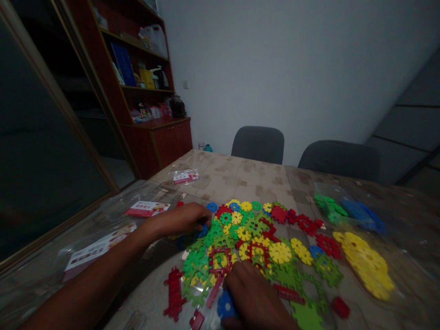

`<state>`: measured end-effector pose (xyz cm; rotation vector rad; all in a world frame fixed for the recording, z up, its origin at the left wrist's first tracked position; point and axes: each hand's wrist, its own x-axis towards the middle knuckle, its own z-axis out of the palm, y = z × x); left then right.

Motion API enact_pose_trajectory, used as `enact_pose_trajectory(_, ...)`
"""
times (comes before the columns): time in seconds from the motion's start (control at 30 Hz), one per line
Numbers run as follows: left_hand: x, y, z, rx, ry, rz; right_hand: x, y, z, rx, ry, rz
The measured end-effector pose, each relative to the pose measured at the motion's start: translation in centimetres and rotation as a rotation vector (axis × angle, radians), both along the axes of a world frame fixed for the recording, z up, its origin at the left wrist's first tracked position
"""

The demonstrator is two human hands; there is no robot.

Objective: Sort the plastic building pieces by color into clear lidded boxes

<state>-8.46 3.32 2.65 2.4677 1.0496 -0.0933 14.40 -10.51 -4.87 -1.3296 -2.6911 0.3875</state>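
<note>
A heap of plastic building pieces in several colours lies on the table: yellow notched discs (280, 252), green notched plates (256, 225) and red notched frames (220, 259). At the heap's left edge, my left hand (187, 217) reaches down with fingers curled together over blue pieces (203, 230); what lies between its fingertips is hidden. Near the front, my right hand (252, 291) is closed around a blue notched disc (226, 306), which shows between thumb and fingers. A red toothed strip (215, 291) lies just left of that hand, and a long red piece (174, 293) lies farther left.
Clear bags with yellow discs (367, 263), blue pieces (364, 214) and green pieces (330, 207) lie at right. Plastic packaging with a printed card (147, 208) is at left. Two grey chairs (257, 144) stand behind the table (237, 176), with a red cabinet (172, 142) at back left.
</note>
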Motion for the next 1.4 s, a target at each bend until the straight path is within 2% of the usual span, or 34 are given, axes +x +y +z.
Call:
enact_pose_trajectory(0.17, 0.7, 0.4, -0.7, 0.120, -0.056, 0.068, 1.4, -0.2, 1.2, -0.162, 0.176, -0.111)
enact_pose_trajectory(0.37, 0.6, 0.5, -2.0, 0.123, -0.038, 0.109, 4.0, 0.8, 3.2, -0.111, 0.283, -0.255)
enact_pose_trajectory(0.53, 0.7, 0.0, -1.9, 0.053, -0.016, 0.072, 6.3, 2.0, 4.8, -0.070, 0.256, -0.237)
enact_pose_trajectory(0.73, 1.5, -0.3, -1.6, 0.025, -0.032, 0.058, 7.9, 1.6, 7.6, -0.220, 0.233, -0.186)
enact_pose_trajectory(0.83, 1.6, -0.2, -1.4, 0.008, -0.057, 0.054, 8.6, 1.5, 8.3, -0.270, 0.219, -0.193)
enact_pose_trajectory(1.03, 0.8, 0.1, -0.4, -0.036, -0.104, 0.029, 9.8, 1.8, 8.2, -0.263, 0.089, -0.286)
enact_pose_trajectory(1.17, -0.5, 0.9, 0.2, -0.019, -0.074, 0.083, 9.3, 2.0, 7.9, -0.344, 0.103, -0.287)
enact_pose_trajectory(1.3, -1.8, 1.8, 0.4, 0.001, 0.012, 0.180, 9.0, 2.1, 6.5, -0.437, 0.103, -0.277)
enact_pose_trajectory(1.4, -2.2, 1.6, 0.4, -0.065, 0.079, 0.174, 9.1, 2.2, 5.2, -0.435, 0.139, -0.252)
